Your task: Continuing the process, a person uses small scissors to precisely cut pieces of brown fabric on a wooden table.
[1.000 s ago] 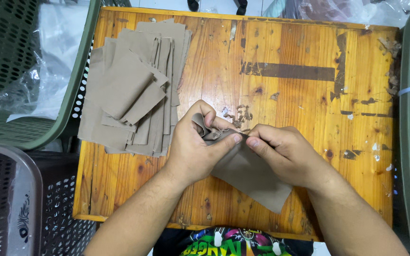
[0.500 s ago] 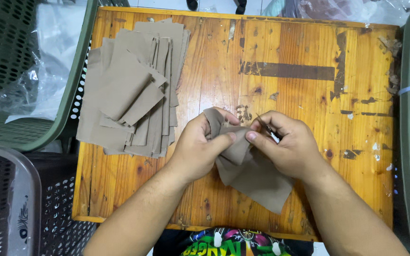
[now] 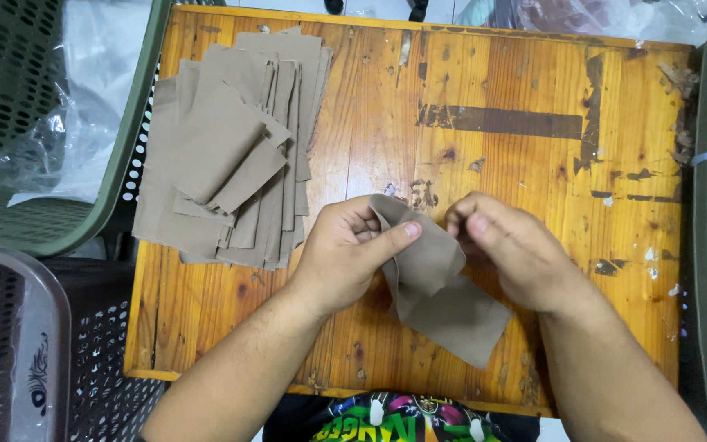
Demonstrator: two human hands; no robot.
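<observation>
Since a moment before, the left hand [image 3: 353, 254] had lifted the cloth piece [image 3: 435, 286] higher, thumb pinching its top. The right hand [image 3: 517, 254] pinched the other edge; a loose grip could have dropped it onto the worktop [image 3: 501, 82].

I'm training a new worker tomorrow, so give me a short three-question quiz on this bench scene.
1. True or false: both hands touch the same piece of tan fabric.
2. Where does the stack of tan pieces lie: A) in the green basket, B) on the table's left part, C) on the table's right edge?
3. Which hand has its thumb lying across the top of the held piece?

Key: 1 true; the left hand and right hand both grip it. 2 B, on the wooden table. 3 left.
</observation>
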